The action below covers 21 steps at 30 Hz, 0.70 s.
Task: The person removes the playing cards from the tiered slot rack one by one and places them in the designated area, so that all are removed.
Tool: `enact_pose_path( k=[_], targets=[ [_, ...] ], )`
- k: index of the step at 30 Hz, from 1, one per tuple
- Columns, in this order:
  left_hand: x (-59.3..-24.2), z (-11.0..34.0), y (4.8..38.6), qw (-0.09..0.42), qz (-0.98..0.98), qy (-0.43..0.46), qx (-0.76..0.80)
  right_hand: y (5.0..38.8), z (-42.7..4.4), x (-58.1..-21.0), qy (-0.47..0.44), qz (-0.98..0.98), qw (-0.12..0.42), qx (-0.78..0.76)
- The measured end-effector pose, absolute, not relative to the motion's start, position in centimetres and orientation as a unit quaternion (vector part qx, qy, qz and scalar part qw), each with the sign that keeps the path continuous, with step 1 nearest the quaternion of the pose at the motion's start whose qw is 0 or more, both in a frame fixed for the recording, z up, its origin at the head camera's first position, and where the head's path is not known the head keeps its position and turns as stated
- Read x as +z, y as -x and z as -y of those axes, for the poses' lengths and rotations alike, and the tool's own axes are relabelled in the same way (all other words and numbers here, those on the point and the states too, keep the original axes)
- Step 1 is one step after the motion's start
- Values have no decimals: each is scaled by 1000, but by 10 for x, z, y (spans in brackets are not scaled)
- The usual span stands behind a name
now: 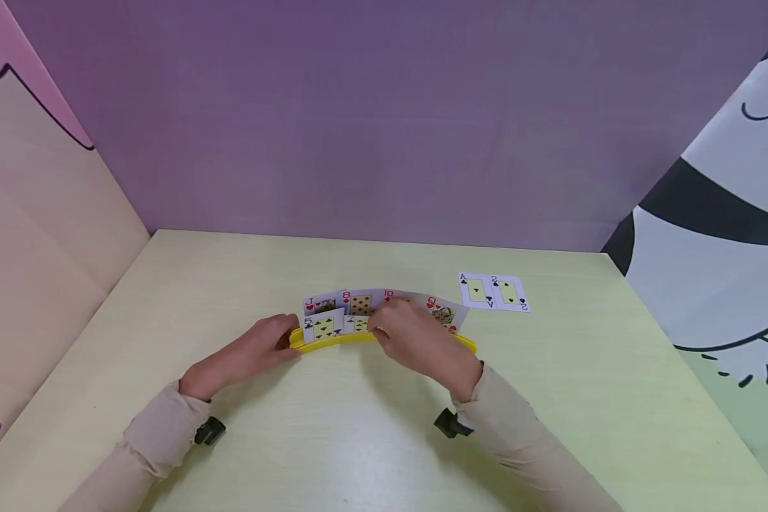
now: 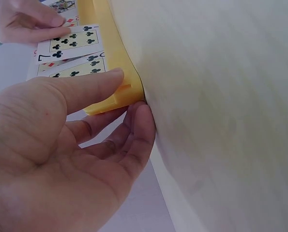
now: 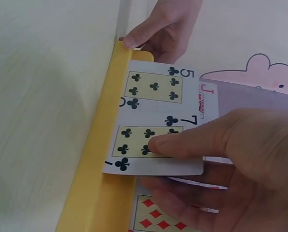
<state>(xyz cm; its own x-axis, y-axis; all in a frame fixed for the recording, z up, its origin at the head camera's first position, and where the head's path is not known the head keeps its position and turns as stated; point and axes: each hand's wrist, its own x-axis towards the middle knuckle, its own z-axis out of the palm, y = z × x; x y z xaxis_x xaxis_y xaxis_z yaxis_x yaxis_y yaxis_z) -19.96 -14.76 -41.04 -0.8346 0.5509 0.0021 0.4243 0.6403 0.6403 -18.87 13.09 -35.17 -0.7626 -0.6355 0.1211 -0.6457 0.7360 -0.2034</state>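
A curved yellow card holder (image 1: 339, 340) stands on the table, and my left hand (image 1: 249, 355) grips its left end, thumb on top and fingers curled beneath. My right hand (image 1: 419, 338) pinches a seven of clubs (image 3: 134, 165) between thumb and fingers. Its lower edge meets the holder, just beside the five of clubs (image 3: 154, 87) in the front row. Behind stand a jack (image 1: 320, 306), an eight of diamonds (image 1: 360, 306), a red ten (image 1: 389, 293) and a queen (image 1: 444, 313). The right hand hides part of the rows in the head view.
On the table beyond the holder's right end lie two black-suited cards face up side by side, an ace (image 1: 476, 290) and a two (image 1: 510, 293). A purple wall (image 1: 384, 128) rises behind the table (image 1: 333, 441), with printed panels at both sides.
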Motion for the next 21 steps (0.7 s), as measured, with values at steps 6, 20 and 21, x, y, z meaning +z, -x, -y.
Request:
enact_pose_path(
  k=[6, 20, 21],
  targets=[
    [-410, 148, 199, 97, -901, -270, 326, 191, -131, -355, -333, 935, 0, 125],
    [-412, 149, 200, 90, -901, -276, 322, 192, -132, -354, -341, 932, -1, 126],
    [-412, 149, 200, 89, -901, -276, 322, 192, -132, -354, -340, 932, -2, 126]
  ],
)
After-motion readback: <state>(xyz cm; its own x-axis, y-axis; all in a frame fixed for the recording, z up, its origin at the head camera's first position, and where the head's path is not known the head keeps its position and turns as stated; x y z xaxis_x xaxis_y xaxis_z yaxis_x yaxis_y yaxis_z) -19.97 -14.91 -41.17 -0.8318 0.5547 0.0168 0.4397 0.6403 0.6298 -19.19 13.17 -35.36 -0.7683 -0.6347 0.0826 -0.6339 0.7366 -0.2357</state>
